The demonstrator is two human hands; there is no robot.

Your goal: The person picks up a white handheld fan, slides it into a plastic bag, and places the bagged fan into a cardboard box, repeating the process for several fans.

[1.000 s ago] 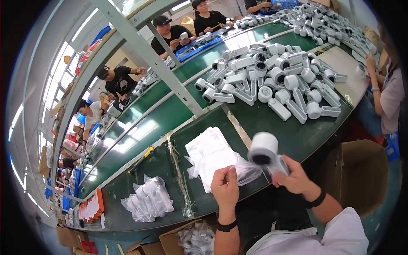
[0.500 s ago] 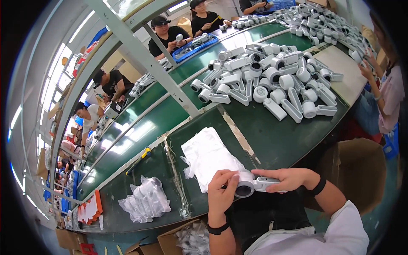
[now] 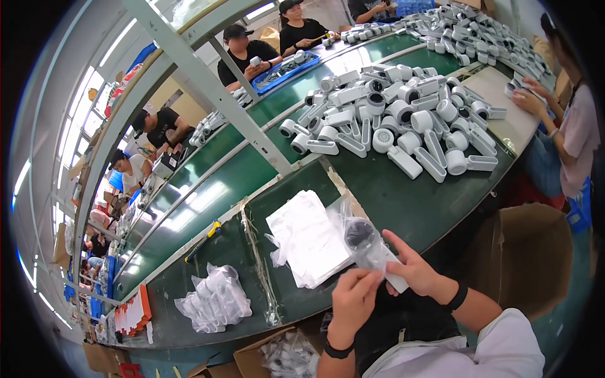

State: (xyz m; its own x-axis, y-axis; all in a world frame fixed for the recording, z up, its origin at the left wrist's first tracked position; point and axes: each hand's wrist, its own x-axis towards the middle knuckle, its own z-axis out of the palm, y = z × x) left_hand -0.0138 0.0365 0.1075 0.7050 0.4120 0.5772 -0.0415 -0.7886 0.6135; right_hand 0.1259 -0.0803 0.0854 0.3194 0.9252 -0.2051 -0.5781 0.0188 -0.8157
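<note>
Green workbench (image 3: 435, 211) in a busy workshop, both hands meeting at its near edge over one white gadget (image 3: 361, 234).

Its round dark-faced head sits inside a clear bag (image 3: 345, 213), tilted up and to the left, beside the stack of white bags (image 3: 305, 236); the right hand (image 3: 418, 272) grips the handle at the lower end, index finger stretched out and thumb across the top, its forearm slanting in from the lower right. Just beside it, the left hand (image 3: 354, 301) is nearly closed, fingertips pinching plastic near the handle, wrist below and forearm rising from the lower edge. Beyond them lies a big pile of gadgets (image 3: 403, 120).
</note>
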